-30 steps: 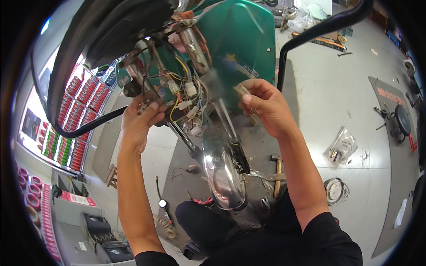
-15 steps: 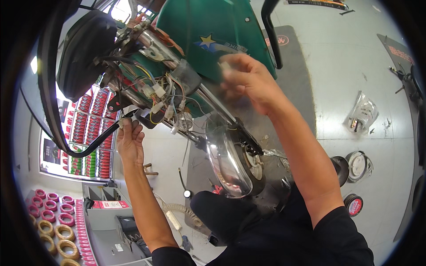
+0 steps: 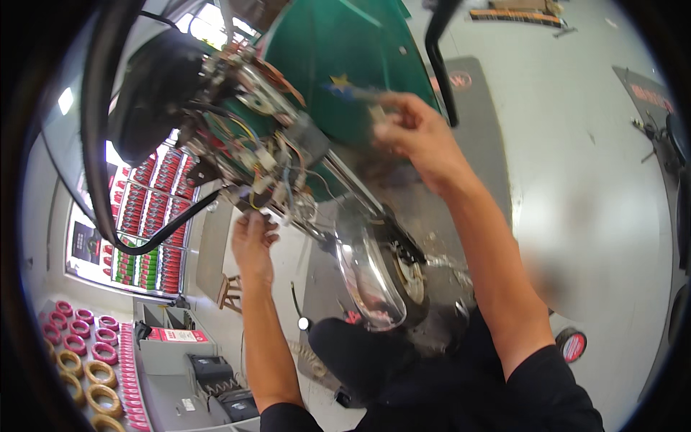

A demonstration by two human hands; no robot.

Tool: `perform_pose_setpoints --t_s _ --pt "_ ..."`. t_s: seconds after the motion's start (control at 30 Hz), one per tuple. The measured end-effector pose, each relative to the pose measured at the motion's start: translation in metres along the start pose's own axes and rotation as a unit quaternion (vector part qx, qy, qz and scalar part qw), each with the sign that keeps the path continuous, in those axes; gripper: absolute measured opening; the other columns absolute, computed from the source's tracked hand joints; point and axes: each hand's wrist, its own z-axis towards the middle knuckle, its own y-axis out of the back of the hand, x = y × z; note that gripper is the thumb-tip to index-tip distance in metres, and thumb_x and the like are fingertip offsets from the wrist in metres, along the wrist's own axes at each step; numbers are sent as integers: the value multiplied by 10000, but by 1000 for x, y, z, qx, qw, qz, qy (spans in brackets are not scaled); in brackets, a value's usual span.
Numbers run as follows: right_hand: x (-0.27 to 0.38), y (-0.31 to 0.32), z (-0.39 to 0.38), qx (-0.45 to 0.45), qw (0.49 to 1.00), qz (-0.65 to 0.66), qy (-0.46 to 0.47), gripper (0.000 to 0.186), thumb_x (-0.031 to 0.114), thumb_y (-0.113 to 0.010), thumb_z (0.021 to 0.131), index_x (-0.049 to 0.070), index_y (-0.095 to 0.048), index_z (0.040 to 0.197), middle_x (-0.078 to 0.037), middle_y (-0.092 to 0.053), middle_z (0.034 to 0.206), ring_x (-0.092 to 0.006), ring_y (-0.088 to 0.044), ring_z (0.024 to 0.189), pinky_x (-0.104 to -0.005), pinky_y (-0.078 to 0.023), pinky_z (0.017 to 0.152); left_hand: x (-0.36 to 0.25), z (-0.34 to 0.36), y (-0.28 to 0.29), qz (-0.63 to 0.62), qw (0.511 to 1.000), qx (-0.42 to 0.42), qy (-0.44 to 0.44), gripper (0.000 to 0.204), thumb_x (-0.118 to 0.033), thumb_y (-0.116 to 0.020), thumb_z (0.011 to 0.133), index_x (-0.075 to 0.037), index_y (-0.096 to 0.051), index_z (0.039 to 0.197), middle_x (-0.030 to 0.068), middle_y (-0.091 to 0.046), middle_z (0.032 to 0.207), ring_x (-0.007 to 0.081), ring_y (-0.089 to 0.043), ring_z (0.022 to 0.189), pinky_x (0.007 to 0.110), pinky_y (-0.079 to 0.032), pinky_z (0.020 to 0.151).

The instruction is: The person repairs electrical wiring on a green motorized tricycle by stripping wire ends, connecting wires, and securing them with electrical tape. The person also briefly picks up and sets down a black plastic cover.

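A partly stripped scooter front stands before me, with a bundle of thin coloured wires and white plug connectors (image 3: 265, 160) hanging beside a metal fork tube (image 3: 353, 180). My left hand (image 3: 253, 245) is just below the bundle, its fingers curled together at the lower connectors; what they hold, if anything, is hidden. To the right, away from the wiring, my right hand (image 3: 417, 140) pinches a small pale piece (image 3: 376, 114) between thumb and forefinger, blurred by motion. Behind it is a green body panel (image 3: 345, 43) with a star sticker.
A chrome front mudguard (image 3: 371, 284) lies below the fork. At the left, a black bar (image 3: 165, 227) and a dark rounded scooter part (image 3: 155, 93) stick out. Beyond them are a shelf of red packages (image 3: 147, 209), a wooden stool (image 3: 230, 291) and tape rolls (image 3: 101, 374).
My left hand has moved right, from the black bar's end to the wire bundle. My right hand has shifted slightly right and down, still pinching the pale piece. The view has shifted slightly.
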Motion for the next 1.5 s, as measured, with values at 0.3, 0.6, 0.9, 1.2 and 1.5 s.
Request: perform_pose_setpoints --t_s 0.3,0.6,0.9,1.2,1.5 --pt "1 -19 -6 20 999 -18 24 319 75 -793 903 21 -670 1192 -28 -711 1002 -118 -671 895 -271 -514 754 -46 -18 -19 123 983 -60 -125 258 -262 -678 1035 -8 -649 1069 41 -704 934 110 -662 768 257 -512 664" --pt "8 -51 -21 57 998 -3 38 318 57 -815 893 20 -675 1177 -18 -722 1036 -81 -652 901 -242 -521 779 -121 28 -47 187 977 50 -94 412 -319 -648 1026 39 -660 1231 75 -707 944 121 -651 763 267 -520 660" --pt "0 -53 -18 27 998 -27 41 394 60 -811 889 25 -628 1237 -25 -692 998 -106 -658 857 -256 -530 752 -113 55 -45 153 983 98 -8 419 -367 -643 1025 18 -674 1186 52 -701 891 90 -603 606 243 -464 523" --pt "0 -58 -17 33 999 -31 28 347 52 -807 874 17 -648 1181 -24 -676 967 -87 -644 819 -235 -543 735 -116 52 -49 186 978 60 -74 359 -315 -758 947 10 -690 1085 35 -699 863 92 -600 653 253 -482 589" --pt "-2 -61 -20 48 998 -9 47 341 -23 -826 848 38 -618 1111 -44 -719 1006 -100 -680 878 -255 -570 780 -135 15 -80 281 936 104 -186 310 -221 -794 902 -8 -729 1117 41 -689 855 101 -593 713 279 -509 696"
